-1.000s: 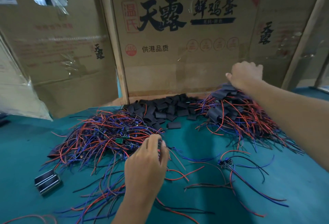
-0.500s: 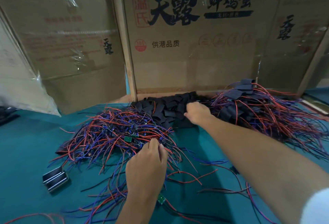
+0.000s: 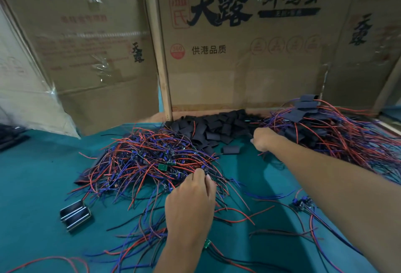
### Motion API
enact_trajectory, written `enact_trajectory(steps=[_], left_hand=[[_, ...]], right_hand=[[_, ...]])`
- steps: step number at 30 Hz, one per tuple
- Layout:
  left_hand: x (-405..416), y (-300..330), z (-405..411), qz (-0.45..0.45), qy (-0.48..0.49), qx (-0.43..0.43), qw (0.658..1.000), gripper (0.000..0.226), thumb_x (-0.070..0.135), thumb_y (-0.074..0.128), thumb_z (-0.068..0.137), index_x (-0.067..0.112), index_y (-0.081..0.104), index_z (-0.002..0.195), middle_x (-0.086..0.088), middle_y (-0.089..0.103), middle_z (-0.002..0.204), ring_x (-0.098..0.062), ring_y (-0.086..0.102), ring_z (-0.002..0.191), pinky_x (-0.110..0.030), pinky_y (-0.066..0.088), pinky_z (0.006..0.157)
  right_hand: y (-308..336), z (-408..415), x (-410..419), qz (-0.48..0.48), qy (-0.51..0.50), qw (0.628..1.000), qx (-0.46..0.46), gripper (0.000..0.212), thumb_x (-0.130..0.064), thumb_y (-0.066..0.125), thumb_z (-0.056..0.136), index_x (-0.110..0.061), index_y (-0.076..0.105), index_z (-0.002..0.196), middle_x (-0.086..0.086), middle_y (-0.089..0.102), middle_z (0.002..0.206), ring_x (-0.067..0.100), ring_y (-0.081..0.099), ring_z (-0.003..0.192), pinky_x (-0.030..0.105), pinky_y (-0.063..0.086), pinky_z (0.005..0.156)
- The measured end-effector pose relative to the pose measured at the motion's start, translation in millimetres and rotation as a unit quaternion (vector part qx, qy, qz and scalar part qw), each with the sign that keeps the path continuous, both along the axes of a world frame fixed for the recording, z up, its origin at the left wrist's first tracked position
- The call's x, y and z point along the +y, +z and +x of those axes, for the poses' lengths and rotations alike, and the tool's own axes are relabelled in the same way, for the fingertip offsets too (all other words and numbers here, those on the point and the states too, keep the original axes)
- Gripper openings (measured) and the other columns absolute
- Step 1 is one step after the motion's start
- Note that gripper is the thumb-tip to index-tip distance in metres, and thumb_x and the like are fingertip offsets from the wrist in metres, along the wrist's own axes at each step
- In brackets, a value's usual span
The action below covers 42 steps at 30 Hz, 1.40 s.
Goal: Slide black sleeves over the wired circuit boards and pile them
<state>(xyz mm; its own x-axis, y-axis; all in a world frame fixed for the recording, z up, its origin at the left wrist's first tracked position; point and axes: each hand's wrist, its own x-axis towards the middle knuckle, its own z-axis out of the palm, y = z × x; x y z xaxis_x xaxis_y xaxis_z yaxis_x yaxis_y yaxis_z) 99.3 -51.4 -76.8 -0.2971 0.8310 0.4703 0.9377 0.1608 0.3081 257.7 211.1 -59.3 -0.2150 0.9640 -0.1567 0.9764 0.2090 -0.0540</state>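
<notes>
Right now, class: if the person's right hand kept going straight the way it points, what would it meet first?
The right hand points away from the person toward the heap of loose black sleeves at the foot of the cardboard boxes. It would probably meet those sleeves first, though depth is hard to judge.

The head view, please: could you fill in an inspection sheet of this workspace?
Surface: teal mat, partly bare.
Job's things: pile of bare wired boards; heap of loose black sleeves; sleeved pile at right.
Clutter: small black-and-metal part.
Grips: left hand has fingers in the board pile, hold hidden; right hand curled at the sleeve heap's edge, hold hidden.
Cables: stray red, blue and black wires on the mat.
Surroundings: printed cardboard boxes behind.
</notes>
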Motion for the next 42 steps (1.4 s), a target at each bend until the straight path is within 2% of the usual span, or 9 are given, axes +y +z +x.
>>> enact_trajectory(steps=[6,10,13,19,25,30,32,36,42], left_hand=[[0,-2,2,-0.005,-0.017,-0.015,1.0,0.025,0.042,0.034,0.103,0.026,0.044,0.085,0.007,0.05,0.068,-0.016,0.048,0.055,-0.029,0.032,0.049],[2,-1,6,-0.004,-0.043,-0.035,0.998,0.037,0.059,0.044,0.095,0.031,0.038,0.118,0.004,0.065,0.081,-0.02,0.066,0.073,-0.035,0.051,0.061],[3,-2,15,-0.011,-0.091,-0.004,0.996,0.065,0.06,0.055,0.087,0.028,0.035,0.139,0.001,0.07,0.092,-0.026,0.07,0.079,-0.037,0.05,0.061],[-6,0,35,0.024,-0.178,0.068,0.981,0.044,0.062,0.043,0.082,0.024,0.057,0.101,0.003,0.069,0.084,-0.025,0.069,0.075,-0.036,0.047,0.054],[-13,4,42,0.035,-0.232,0.025,0.972,0.04,0.06,0.057,0.082,0.029,0.057,0.107,0.006,0.067,0.097,-0.02,0.065,0.093,-0.039,0.05,0.07],[-9,19,17,-0.002,-0.261,-0.033,0.965,0.056,0.074,0.053,0.079,0.038,0.056,0.122,0.019,0.058,0.092,-0.001,0.054,0.087,-0.012,0.04,0.075],[12,29,-21,-0.023,-0.19,-0.04,0.981,0.039,0.056,0.055,0.091,0.032,0.058,0.121,0.015,0.058,0.095,-0.006,0.052,0.095,-0.021,0.043,0.08],[50,36,-88,-0.14,-0.068,0.176,0.972,0.029,0.034,0.048,0.103,0.019,0.052,0.128,-0.003,0.054,0.124,-0.023,0.048,0.118,-0.037,0.044,0.098],[64,33,-115,-0.169,-0.138,0.399,0.891,0.032,0.045,0.041,0.104,0.025,0.055,0.124,0.003,0.054,0.124,-0.019,0.049,0.115,-0.032,0.042,0.092]], right_hand=[[32,0,-39,0.054,0.029,0.995,0.075,0.031,-0.026,0.039,0.103,-0.006,0.062,0.098,0.012,0.065,0.105,0.029,0.06,0.091,0.036,0.049,0.074],[49,6,-114,-0.13,0.099,0.928,0.335,0.037,-0.032,0.043,0.103,-0.013,0.065,0.08,0.001,0.068,0.076,0.014,0.057,0.059,0.022,0.041,0.048],[41,17,-170,-0.207,0.15,0.904,0.344,0.037,-0.03,0.043,0.103,-0.01,0.068,0.085,0.001,0.071,0.076,0.011,0.06,0.062,0.024,0.044,0.049],[27,48,-218,-0.106,0.149,0.942,0.282,0.037,-0.039,0.048,0.1,-0.016,0.071,0.082,-0.002,0.072,0.078,0.012,0.066,0.072,0.035,0.055,0.075],[4,59,-232,-0.341,0.024,0.674,0.655,0.043,-0.037,0.052,0.095,-0.001,0.07,0.11,0.018,0.07,0.112,0.024,0.066,0.088,0.038,0.053,0.088],[-1,70,-223,-0.352,-0.004,0.6,0.718,0.042,-0.031,0.063,0.084,0.003,0.067,0.11,0.018,0.067,0.099,0.025,0.067,0.084,0.039,0.057,0.08],[-2,69,-222,-0.334,-0.015,0.588,0.736,0.038,-0.027,0.065,0.082,0.002,0.066,0.107,0.017,0.066,0.096,0.023,0.065,0.078,0.03,0.057,0.065],[-1,63,-222,-0.315,-0.023,0.6,0.735,0.032,-0.024,0.062,0.085,0.0,0.065,0.105,0.014,0.065,0.093,0.023,0.062,0.074,0.028,0.052,0.059],[0,61,-224,-0.312,-0.033,0.606,0.731,0.032,-0.028,0.061,0.087,-0.002,0.064,0.105,0.011,0.065,0.091,0.019,0.06,0.07,0.028,0.048,0.059]])
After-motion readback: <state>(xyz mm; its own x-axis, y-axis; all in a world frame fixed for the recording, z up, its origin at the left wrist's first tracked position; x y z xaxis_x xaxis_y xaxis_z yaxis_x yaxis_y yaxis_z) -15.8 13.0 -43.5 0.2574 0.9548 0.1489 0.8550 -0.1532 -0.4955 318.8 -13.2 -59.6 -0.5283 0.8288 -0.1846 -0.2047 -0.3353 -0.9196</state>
